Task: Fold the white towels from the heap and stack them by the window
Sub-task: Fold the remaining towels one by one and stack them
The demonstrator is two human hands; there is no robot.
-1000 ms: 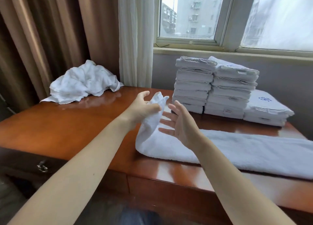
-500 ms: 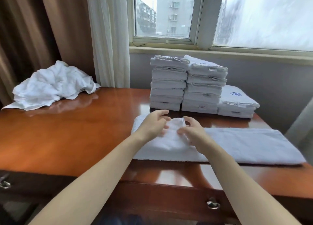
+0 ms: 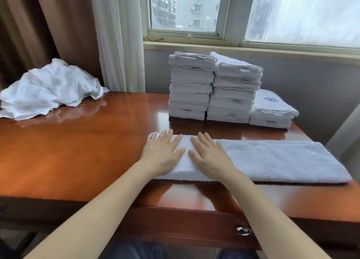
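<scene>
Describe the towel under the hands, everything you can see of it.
The towel is white terry cloth, a long narrow strip lying flat along the near edge of the table, in front of the stacks and apart from them. Its left end is doubled over into a thicker pad; the rest runs right in a thinner layer. The left hand and right hand press flat on the doubled end, fingers straight.

Single head-worn view, looking forward and down across the desk (image 3: 78,151), facing the window (image 3: 185,9), hands (image 3: 185,153) close below
</scene>
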